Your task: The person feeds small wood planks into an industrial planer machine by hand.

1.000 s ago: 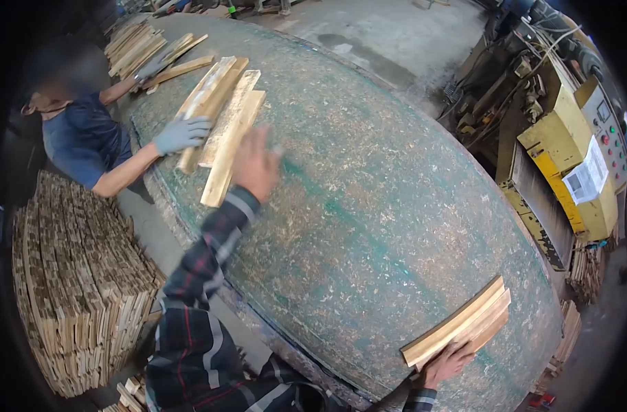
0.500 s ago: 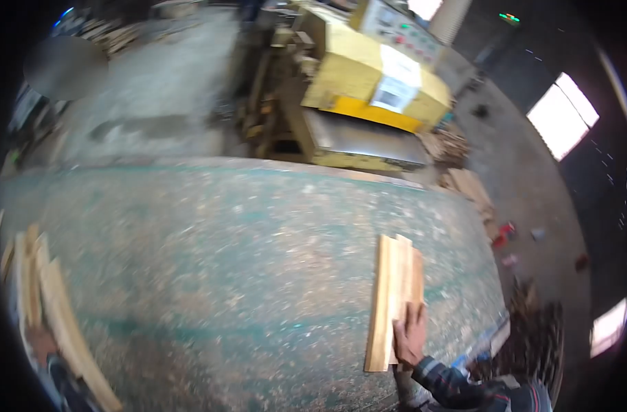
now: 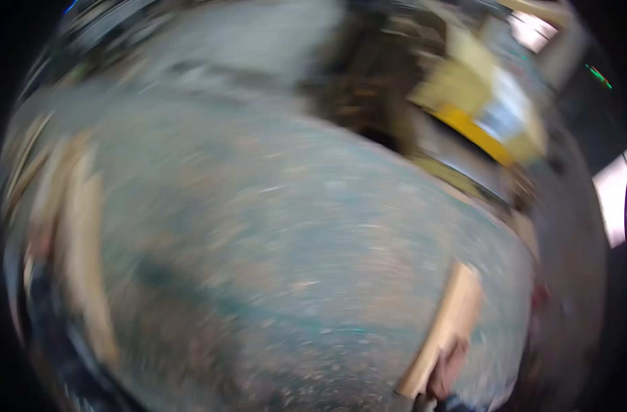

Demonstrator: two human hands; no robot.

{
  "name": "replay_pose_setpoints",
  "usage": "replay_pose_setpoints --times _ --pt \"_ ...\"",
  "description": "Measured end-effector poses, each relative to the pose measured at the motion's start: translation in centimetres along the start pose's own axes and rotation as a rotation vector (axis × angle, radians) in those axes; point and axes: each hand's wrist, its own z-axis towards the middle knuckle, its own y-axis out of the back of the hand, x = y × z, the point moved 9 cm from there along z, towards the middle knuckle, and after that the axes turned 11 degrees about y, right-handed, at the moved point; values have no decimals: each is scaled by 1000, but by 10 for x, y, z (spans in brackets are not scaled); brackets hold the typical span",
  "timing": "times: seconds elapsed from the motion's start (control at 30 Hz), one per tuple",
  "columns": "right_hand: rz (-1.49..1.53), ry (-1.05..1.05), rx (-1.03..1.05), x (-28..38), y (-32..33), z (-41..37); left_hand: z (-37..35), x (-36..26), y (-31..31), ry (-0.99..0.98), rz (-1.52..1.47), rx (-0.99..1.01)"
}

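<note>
At the lower right, several light wooden strips [image 3: 445, 319] lie side by side on the worktable [image 3: 293, 240]. My right hand [image 3: 449, 371] rests on the near part of these strips, fingers extended. Along the left edge stand out more long wooden strips [image 3: 85, 254], blurred by motion. My left hand [image 3: 41, 242] is at those strips, its dark sleeve below it; its fingers are too smeared to make out.
Beyond the far table edge, at the upper right, is a yellow machine [image 3: 464, 89] with a white sheet on it. Thin wood pieces [image 3: 26, 161] lie at the far left. Grey floor [image 3: 258, 41] shows behind the table.
The view has turned left and blurred, so the machine and the right-hand strips appear farther right. My right hand remains on its strips, and my left hand remains by the left ones.
</note>
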Motion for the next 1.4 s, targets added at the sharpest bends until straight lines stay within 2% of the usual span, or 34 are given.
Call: replay_pose_setpoints --times 0.03,0.1,0.13,0.17,0.2,0.27,0.3,0.33,0.4,0.5,0.53,0.57,0.63,0.7,0.73,0.77,0.8,0.83,0.87,0.9,0.93,1.03,1.1,1.23,1.27,1.37,1.4 --pt "7 18 -7 -4 -2 6 -16 0 8 16 -14 10" --pt "5 -26 273 30 -2 23 -37 -3 19 62 -15 23" --pt "-16 -74 362 45 1 25 -64 -16 42 78 -62 -64" --pt "-63 -140 403 43 3 31 -62 -6 42 190 -61 -68" --pt "-68 -110 324 32 -1 32 -46 9 34 240 -222 -17" --pt "-72 -97 171 8 -7 14 -48 -3 25 261 -16 -19" --pt "-116 -95 186 2 -5 11 -50 -14 27 260 95 -18" --pt "-160 -94 202 9 -1 12 -51 -18 31 302 69 24" --pt "-209 -79 198 25 3 17 -54 -18 16 217 -323 140" --pt "-237 -77 183 34 12 15 -91 -39 17 107 -493 87" --pt "-248 -42 167 37 13 16 -114 -58 29 36 -457 90" --pt "-262 -13 145 37 14 16 -132 -73 22 40 -580 253" --pt "155 36 -19 16 3 16 -172 -113 17 -97 -359 132" --pt "103 77 -38 -1 1 11 -232 -162 25 -187 -192 74" --pt "-41 267 -32 -17 -11 3 -265 -186 28 -263 -218 13" --pt "163 319 -66 -20 -13 1 -300 -213 32 -249 -202 89" --pt "246 184 -119 4 9 6 -336 -237 33 -282 -172 73" --pt "187 193 -96 19 7 9 -372 -257 33 -316 -143 30" --pt "230 198 -109 18 16 7 -412 -280 34 -336 -160 80" --pt "117 241 -84 22 15 7 -447 -304 36 -361 -180 113" --pt "220 236 -97 17 15 6 -489 -328 39 -390 -193 148" --pt "570 185 -115 4 27 4 -624 -393 43 -554 -220 55" --pt "476 96 -61 -25 42 13 -701 -429 56 -658 -131 54" --pt "304 47 17 -111 70 21 -777 -456 54 -728 -124 145" --pt "253 75 20 -127 71 20 -783 -457 59 -725 -143 80" --pt "222 115 6 -164 69 23 -771 -441 51 -597 -35 112" --pt "225 128 17 -173 71 22 -767 -430 57 -577 -55 -37"
